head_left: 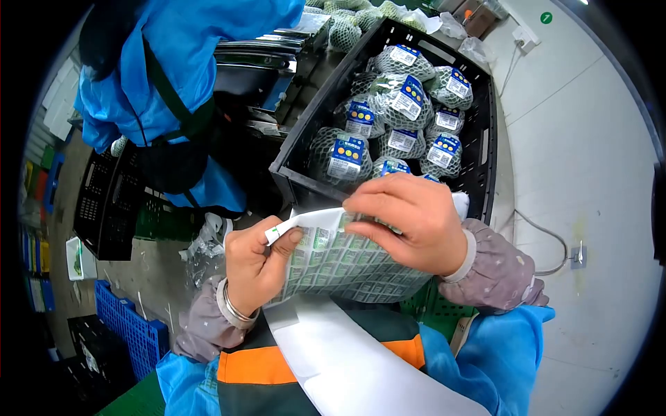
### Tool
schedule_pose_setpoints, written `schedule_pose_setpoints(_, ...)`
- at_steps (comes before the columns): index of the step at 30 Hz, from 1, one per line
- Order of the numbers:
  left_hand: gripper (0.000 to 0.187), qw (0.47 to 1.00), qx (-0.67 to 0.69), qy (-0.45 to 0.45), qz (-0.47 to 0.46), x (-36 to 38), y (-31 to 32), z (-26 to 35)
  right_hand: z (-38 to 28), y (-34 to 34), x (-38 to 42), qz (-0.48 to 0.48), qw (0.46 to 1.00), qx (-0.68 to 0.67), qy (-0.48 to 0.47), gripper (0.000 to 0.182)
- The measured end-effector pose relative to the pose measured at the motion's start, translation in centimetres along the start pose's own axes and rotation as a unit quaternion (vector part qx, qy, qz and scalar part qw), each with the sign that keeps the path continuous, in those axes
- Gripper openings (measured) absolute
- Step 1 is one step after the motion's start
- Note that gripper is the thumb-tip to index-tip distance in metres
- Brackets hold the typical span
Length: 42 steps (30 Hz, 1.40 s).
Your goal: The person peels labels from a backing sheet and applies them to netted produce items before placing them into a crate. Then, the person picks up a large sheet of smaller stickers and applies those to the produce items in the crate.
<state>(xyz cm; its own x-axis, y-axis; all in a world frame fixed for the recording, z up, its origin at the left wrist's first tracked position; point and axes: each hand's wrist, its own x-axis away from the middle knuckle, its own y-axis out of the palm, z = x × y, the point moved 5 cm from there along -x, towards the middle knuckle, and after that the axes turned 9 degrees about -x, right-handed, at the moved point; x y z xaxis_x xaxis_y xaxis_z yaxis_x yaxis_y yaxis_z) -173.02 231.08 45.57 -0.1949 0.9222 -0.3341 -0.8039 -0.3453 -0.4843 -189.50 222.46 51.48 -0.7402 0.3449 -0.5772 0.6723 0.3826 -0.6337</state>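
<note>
Between my hands is a sheet of small printed labels (347, 256), rows of green and grey squares with codes on them. My left hand (255, 263) pinches its left end, where the white edge curls over the fingers. At the top edge, the thumb and fingertips of my right hand (416, 222) are closed on the sheet. A long white backing strip (347, 353) hangs from below it across my apron. Just beyond my hands stands a black crate (295, 177) holding several net bags of round green produce (402, 104) with blue and white labels.
At the left, a person in a blue smock (177, 62) stands by metal equipment (257, 62). More netted bags (343, 31) lie at the back. Black crates (107, 201), a blue pallet (132, 319) and clear plastic (205, 249) are on the floor. A white wall (576, 139) rises at the right.
</note>
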Motion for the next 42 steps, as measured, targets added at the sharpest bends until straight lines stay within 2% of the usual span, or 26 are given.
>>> schedule_pose_setpoints(1,0.019,1.0,0.0,-0.005,0.006,-0.1,0.0,-0.1,-0.4,-0.1,-0.2,0.013,0.998,0.046,-0.045,0.02)
schedule_pose_setpoints(4,0.018,1.0,-0.007,-0.011,0.015,-0.6,0.0,-0.4,-0.6,-0.2,-0.4,-0.05,0.993,0.065,-0.081,0.018)
schedule_pose_setpoints(5,0.018,1.0,-0.016,-0.007,0.014,-0.8,-0.4,-0.3,0.0,-1.0,-0.9,-0.027,0.998,-0.032,-0.044,0.015)
schedule_pose_setpoints(6,0.017,1.0,-0.025,-0.004,0.013,-0.9,-0.9,-0.3,2.2,-2.5,-1.4,0.024,0.986,-0.135,0.096,0.009)
schedule_pose_setpoints(7,0.015,0.999,-0.042,0.029,0.008,-1.1,-1.4,0.2,5.7,-4.4,-1.6,0.081,0.949,-0.186,0.243,0.006)
schedule_pose_setpoints(9,0.016,0.996,-0.044,0.081,-0.008,-1.3,-2.2,1.4,15.5,-8.2,-1.1,0.232,0.869,-0.26,0.352,0.012)
schedule_pose_setpoints(10,0.016,0.993,-0.056,0.106,-0.021,-1.2,-2.5,1.8,20.6,-9.2,0.2,0.299,0.789,-0.335,0.419,0.009)
schedule_pose_setpoints(11,0.016,0.992,-0.055,0.113,-0.017,-1.2,-2.6,2.0,25.4,-9.7,1.7,0.288,0.753,-0.395,0.441,0.008)
schedule_pose_setpoints(12,0.016,0.992,-0.058,0.113,-0.021,-1.1,-2.7,1.9,28.0,-9.8,2.8,0.306,0.75,-0.365,0.459,0.009)
schedule_pose_setpoints(13,0.016,0.992,-0.06,0.109,-0.023,-1.0,-2.8,1.7,29.3,-9.7,3.2,0.335,0.763,-0.339,0.437,0.012)
schedule_pose_setpoints(16,0.017,0.994,-0.061,0.091,-0.009,-1.1,-2.8,1.2,31.7,-8.7,3.4,0.384,0.732,-0.332,0.455,0.012)
schedule_pose_setpoints(20,0.016,0.994,-0.056,0.089,-0.007,-1.3,-2.5,1.1,32.7,-8.2,2.2,0.387,0.736,-0.311,0.46,0.011)
schedule_pose_setpoints(22,0.016,0.994,-0.051,0.094,-0.011,-1.6,-2.2,1.2,33.9,-8.2,2.2,0.34,0.774,-0.23,0.481,0.013)
schedule_pose_setpoints(24,0.016,0.995,-0.045,0.092,-0.015,-1.7,-2.0,1.2,32.9,-10.1,1.2,0.238,0.818,-0.01,0.524,0.014)
schedule_pose_setpoints(25,0.016,0.993,-0.051,0.102,-0.016,-1.7,-2.0,1.2,33.1,-11.5,0.8,0.155,0.845,0.179,0.48,0.018)
schedule_pose_setpoints(26,0.016,0.994,-0.052,0.096,-0.016,-1.7,-2.0,1.1,32.8,-12.7,1.0,0.117,0.846,0.209,0.476,0.017)
schedule_pose_setpoints(28,0.016,0.995,-0.055,0.086,-0.007,-1.9,-2.1,1.1,30.1,-13.9,1.0,0.224,0.862,-0.067,0.449,0.016)
schedule_pose_setpoints(32,0.017,0.999,-0.024,0.023,-0.001,-2.8,-1.9,0.7,14.5,-11.1,-3.7,0.073,0.928,-0.186,0.316,0.019)
schedule_pose_setpoints(33,0.017,1.0,-0.012,0.022,0.007,-3.0,-1.7,0.4,11.0,-9.3,-3.8,-0.006,0.952,-0.148,0.267,0.031)
schedule_pose_setpoints(34,0.018,1.0,-0.005,0.019,0.02,-3.1,-1.6,0.5,7.7,-7.5,-4.0,-0.114,0.98,-0.061,0.153,0.045)
schedule_pose_setpoints(35,0.018,0.999,0.001,0.017,0.032,-3.3,-1.6,0.6,5.2,-5.8,-3.5,-0.148,0.982,-0.058,0.103,0.054)
schedule_pose_setpoints(36,0.019,0.999,0.008,0.015,0.043,-3.3,-1.8,0.6,3.3,-4.4,-3.1,-0.184,0.98,0.015,0.068,0.055)
schedule_pose_setpoints(37,0.013,1.0,0.019,-0.005,0.019,-3.2,-1.8,0.1,3.4,-3.2,-2.2,-0.178,0.982,0.0,0.056,0.05)
schedule_pose_setpoints(38,0.017,0.999,-0.007,0.013,0.047,-3.4,-2.3,0.2,3.5,-2.9,-1.6,-0.149,0.987,0.007,0.06,0.039)
schedule_pose_setpoints(40,0.035,0.992,-0.056,0.047,0.101,-4.2,-3.1,0.6,4.3,-3.0,-1.4,-0.161,0.981,-0.035,0.107,0.032)
schedule_pose_setpoints(42,0.06,0.922,-0.315,0.152,0.165,-4.9,-5.0,5.4,4.6,-3.1,-1.5,-0.169,0.98,-0.011,0.102,0.029)
